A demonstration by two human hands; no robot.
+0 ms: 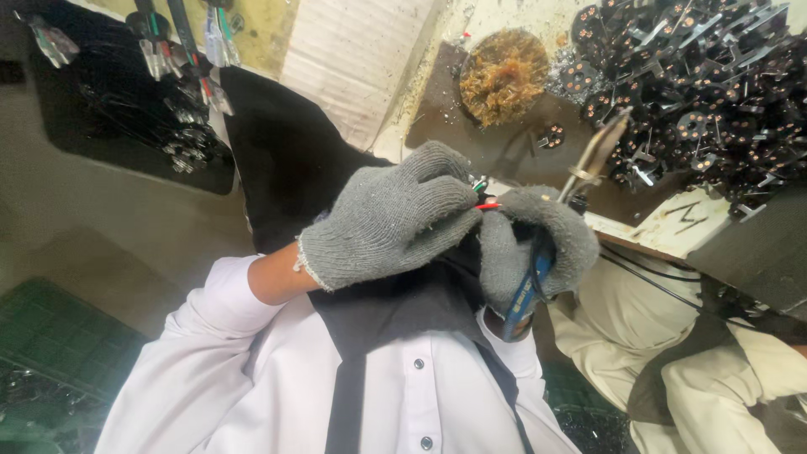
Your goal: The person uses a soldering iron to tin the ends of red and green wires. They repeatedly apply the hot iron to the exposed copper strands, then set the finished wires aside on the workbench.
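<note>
My left hand (391, 214), in a grey knit glove, is closed around a small wired part. A red wire end (487, 205) and a green one poke out between the fingers. Touching it on the right, my right hand (551, 235), also in a grey glove, grips a soldering iron by its blue handle (525, 294). The iron's metal tip (601, 147) points up and right, above the dark bench. Both hands are held close over my chest, in front of a white shirt and black apron.
A large pile of small black round parts with copper contacts (702, 84) covers the bench at the top right. A brass-wool tip cleaner (504, 76) sits left of it. Cable bundles (181, 50) hang at the top left. A green crate (50, 336) lies at the lower left, and beige clothing (723, 378) at the lower right.
</note>
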